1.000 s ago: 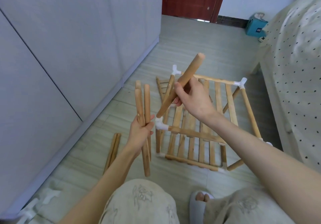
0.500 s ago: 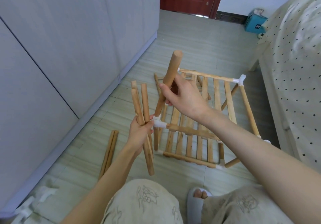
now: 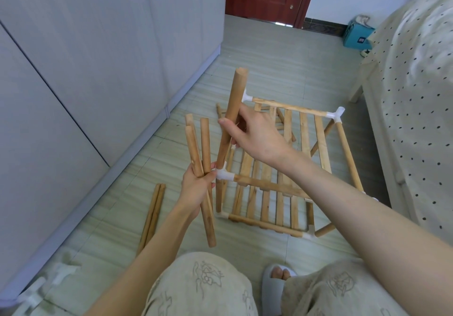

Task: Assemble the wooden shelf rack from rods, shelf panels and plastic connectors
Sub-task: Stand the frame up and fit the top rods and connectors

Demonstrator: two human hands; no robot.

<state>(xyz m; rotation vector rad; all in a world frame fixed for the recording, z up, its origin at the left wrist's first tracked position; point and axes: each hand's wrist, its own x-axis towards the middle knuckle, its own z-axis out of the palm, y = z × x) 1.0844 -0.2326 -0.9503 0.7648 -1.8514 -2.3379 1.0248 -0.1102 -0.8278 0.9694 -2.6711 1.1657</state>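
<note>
The partly built wooden rack (image 3: 282,193) stands on the floor in front of me, two slatted shelves joined by rods and white plastic connectors. My right hand (image 3: 247,136) grips a single rod (image 3: 231,117) that stands nearly upright, its lower end at the white connector (image 3: 223,174) on the rack's near left corner. My left hand (image 3: 196,185) holds a bundle of three rods (image 3: 199,154) just left of that connector, its fingertips touching it.
Two loose rods (image 3: 153,214) lie on the floor to the left, near the grey cabinet wall (image 3: 85,70). White connectors (image 3: 41,288) lie at the lower left. A bed with a dotted cover (image 3: 416,95) runs along the right. A teal box (image 3: 356,35) sits by the far wall.
My right hand has swung the single rod from a tilt to nearly upright and brought its lower end down to the near left connector. My left hand has kept the bundle beside it.
</note>
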